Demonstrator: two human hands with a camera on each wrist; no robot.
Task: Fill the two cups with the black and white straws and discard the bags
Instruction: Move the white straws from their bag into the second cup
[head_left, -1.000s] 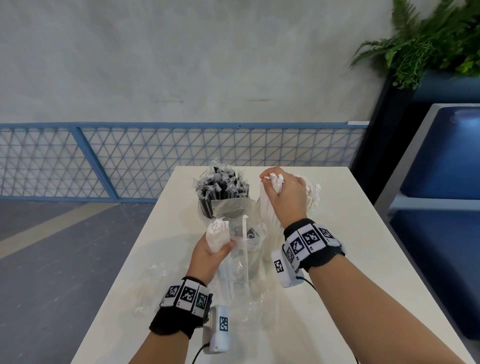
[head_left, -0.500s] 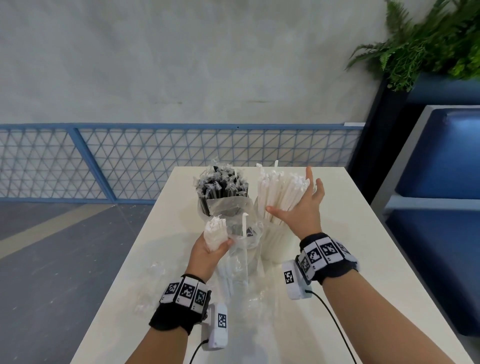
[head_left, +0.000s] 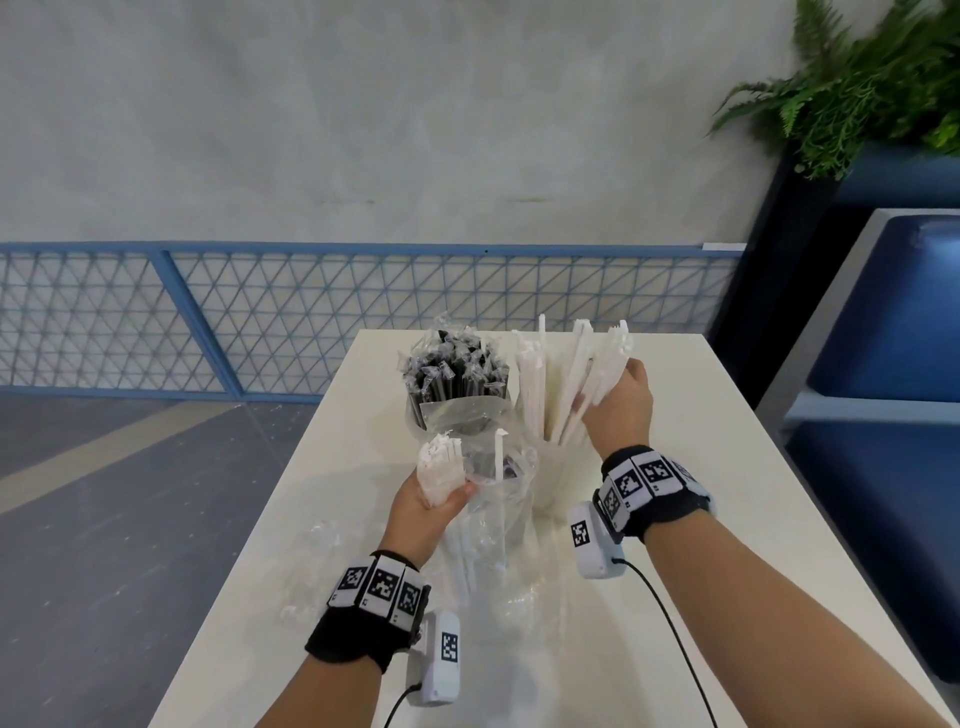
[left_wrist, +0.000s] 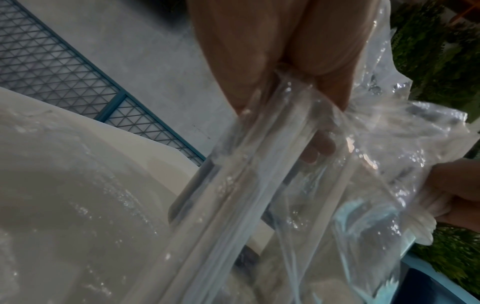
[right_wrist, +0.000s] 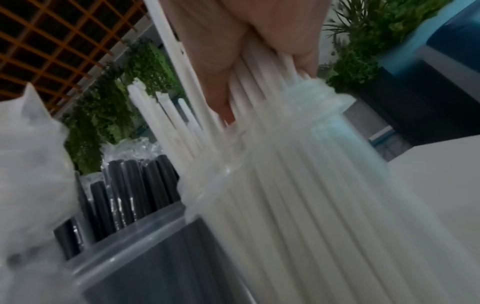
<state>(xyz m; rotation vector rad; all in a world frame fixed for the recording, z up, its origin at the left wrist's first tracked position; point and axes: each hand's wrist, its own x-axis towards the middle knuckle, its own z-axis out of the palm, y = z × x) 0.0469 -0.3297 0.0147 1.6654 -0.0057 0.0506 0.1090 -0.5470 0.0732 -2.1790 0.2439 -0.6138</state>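
Two clear cups stand at the far middle of the white table (head_left: 675, 519). The left cup (head_left: 447, 415) holds wrapped black straws (head_left: 454, 371). The right cup (head_left: 558, 467) holds white straws (head_left: 540, 384). My right hand (head_left: 618, 395) grips a bunch of those white straws (right_wrist: 262, 86) above the cup's rim. My left hand (head_left: 431, 499) grips a small bundle of white straws (head_left: 441, 462) together with the clear plastic bag (head_left: 493, 499), whose crumpled film (left_wrist: 324, 144) fills the left wrist view. One white straw (head_left: 500, 499) stands loose in the bag.
A second crumpled clear bag (head_left: 317, 566) lies on the table's left side. A blue mesh railing (head_left: 208, 322) runs behind the table. A dark planter with ferns (head_left: 857, 93) and a blue seat (head_left: 898, 322) stand to the right.
My right hand let go of the straw tops, spread flat against the white straws, and now grips a bunch of them on the right. My left hand stays with its bundle and bag.
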